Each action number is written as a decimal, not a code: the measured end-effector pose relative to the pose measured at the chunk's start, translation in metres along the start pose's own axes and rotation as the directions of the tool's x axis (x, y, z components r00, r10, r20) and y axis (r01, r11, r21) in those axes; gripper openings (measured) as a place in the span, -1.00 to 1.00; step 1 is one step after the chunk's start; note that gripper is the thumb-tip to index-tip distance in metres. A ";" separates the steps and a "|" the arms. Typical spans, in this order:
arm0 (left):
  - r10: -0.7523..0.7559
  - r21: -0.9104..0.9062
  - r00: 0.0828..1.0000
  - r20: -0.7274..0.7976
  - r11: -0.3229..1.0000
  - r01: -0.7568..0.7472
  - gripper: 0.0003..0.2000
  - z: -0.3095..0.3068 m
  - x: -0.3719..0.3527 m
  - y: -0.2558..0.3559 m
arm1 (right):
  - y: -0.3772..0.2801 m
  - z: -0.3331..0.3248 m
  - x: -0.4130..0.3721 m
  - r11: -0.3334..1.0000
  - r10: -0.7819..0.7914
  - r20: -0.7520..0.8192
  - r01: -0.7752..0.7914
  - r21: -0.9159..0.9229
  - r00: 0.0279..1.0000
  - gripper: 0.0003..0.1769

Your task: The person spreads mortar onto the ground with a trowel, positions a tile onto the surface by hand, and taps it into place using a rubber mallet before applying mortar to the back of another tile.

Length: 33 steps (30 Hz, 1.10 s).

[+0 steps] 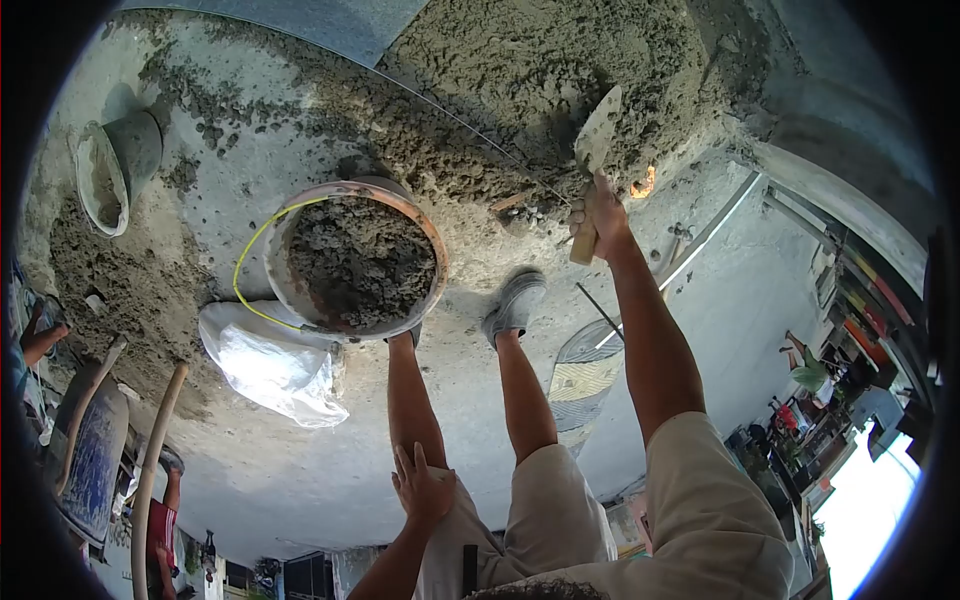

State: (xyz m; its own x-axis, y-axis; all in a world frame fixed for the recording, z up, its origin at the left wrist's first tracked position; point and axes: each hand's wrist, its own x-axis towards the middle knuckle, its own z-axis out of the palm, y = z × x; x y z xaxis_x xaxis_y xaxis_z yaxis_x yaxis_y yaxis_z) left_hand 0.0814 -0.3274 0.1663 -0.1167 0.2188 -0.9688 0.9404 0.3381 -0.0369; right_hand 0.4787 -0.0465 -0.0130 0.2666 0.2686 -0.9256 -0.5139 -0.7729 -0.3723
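My right hand [603, 222] is wrapped round the wooden handle of a trowel [598, 130], whose blade points up over the edge of a mound of wet mortar [540, 70]. On my knee rests my left hand [424, 488], its fingers spread and holding nothing. A round bucket [440, 250] full of dark mortar [362, 262] stands on the floor in front of my feet, with a yellow handle at its left side. A thin taut string crosses the mortar left of the trowel.
A second bucket [150, 145] lies tilted at the upper left. Beside the full bucket is a white sack [265, 365]. A wheelbarrow [95, 450] with wooden handles stands at the lower left, near other people. Metal bars [715, 225] lie at the right.
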 end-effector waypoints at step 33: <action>-0.007 -0.056 1.000 0.027 0.998 0.009 -0.11 -0.004 0.003 0.000 | -0.128 0.128 0.016 -0.522 -0.278 0.409 0.221 -0.824 0.869 -0.45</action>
State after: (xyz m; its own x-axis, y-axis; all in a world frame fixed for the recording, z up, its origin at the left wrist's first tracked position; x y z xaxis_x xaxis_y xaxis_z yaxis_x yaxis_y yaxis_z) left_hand 0.0794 -0.3235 0.1638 -0.1148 0.1912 -0.9748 0.9200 0.3907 -0.0317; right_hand 0.4447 0.1301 0.0109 0.0407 0.6833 -0.7290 0.9989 -0.0107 0.0458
